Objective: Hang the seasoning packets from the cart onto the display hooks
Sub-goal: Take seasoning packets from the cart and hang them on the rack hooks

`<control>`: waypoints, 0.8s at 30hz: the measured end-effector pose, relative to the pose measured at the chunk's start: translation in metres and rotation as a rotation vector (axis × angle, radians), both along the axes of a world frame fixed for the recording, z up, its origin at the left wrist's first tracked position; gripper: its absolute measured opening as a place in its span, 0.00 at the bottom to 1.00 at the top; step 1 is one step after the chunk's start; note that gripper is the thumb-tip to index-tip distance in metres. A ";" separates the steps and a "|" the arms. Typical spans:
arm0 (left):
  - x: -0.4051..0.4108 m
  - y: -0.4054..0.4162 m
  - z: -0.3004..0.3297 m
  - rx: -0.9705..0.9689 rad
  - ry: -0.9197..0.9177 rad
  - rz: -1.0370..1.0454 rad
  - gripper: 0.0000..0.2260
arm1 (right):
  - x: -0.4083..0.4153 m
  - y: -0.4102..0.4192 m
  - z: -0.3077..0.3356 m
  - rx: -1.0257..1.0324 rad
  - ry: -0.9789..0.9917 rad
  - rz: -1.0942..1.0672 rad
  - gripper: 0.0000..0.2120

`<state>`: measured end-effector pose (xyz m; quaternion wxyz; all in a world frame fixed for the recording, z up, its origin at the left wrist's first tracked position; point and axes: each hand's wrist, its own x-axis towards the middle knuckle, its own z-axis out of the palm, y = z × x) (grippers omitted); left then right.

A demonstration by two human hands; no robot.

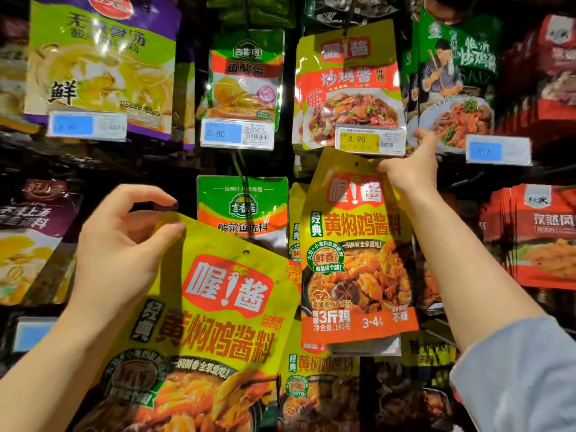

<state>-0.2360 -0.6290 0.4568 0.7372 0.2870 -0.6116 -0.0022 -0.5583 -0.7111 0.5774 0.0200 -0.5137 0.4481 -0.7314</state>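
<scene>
Two bare hands are seen, each holding one yellow seasoning packet. The left hand (121, 244) is placed at the lower left of the frame; the top left corner of the near packet (218, 322) is pinched between its thumb and curled fingers, so that the packet hangs tilted below and to the right of the grip. The right hand (408, 173) is raised at the centre right; the top right corner of the raised packet (358, 251) is gripped by it, and the packet hangs down to the left of the wrist, in front of the display. A small punched hole is visible near the top edge of each packet.

On both packets a red badge with white characters "喔!酱" is printed, with "黄焖鸡酱料" in orange beneath it. On the raised packet "3斤鸡", "3-4" and "160克" can be read along the orange bottom band.

More packets of the same kind are seen behind and below the raised one; their number cannot be counted.

Four price tags are counted in the upper row: a yellow tag (371, 141) reading "4.90", just above the raised packet, a blue tag (237, 134) reading "5.80", and two blue tags whose figures are blurred. A green packet (243, 207) marked "酸菜鱼佐料" hangs at the centre.
</scene>
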 end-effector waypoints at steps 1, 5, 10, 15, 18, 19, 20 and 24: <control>0.001 0.001 0.000 0.000 -0.010 -0.003 0.17 | 0.002 0.000 0.001 -0.003 0.015 -0.014 0.36; 0.010 0.008 0.002 -0.015 -0.021 0.017 0.17 | 0.007 -0.001 0.003 -0.013 0.047 -0.048 0.34; 0.013 0.016 0.001 -0.024 0.002 -0.041 0.16 | 0.000 -0.005 -0.003 -0.045 -0.028 -0.040 0.37; 0.003 0.017 0.000 -0.017 -0.036 -0.013 0.15 | 0.004 -0.010 -0.002 -0.039 -0.032 -0.032 0.37; -0.001 0.017 0.000 -0.022 -0.025 -0.031 0.13 | 0.007 -0.017 -0.006 -0.033 -0.001 -0.071 0.37; -0.003 0.017 -0.001 -0.020 -0.018 -0.038 0.14 | 0.009 -0.021 -0.007 -0.028 0.001 -0.088 0.37; -0.005 0.017 -0.001 -0.017 -0.007 -0.047 0.14 | 0.012 -0.024 -0.009 -0.029 -0.013 -0.088 0.36; -0.018 0.015 -0.002 -0.009 0.046 -0.113 0.13 | 0.019 -0.043 -0.015 -0.040 -0.169 -0.064 0.15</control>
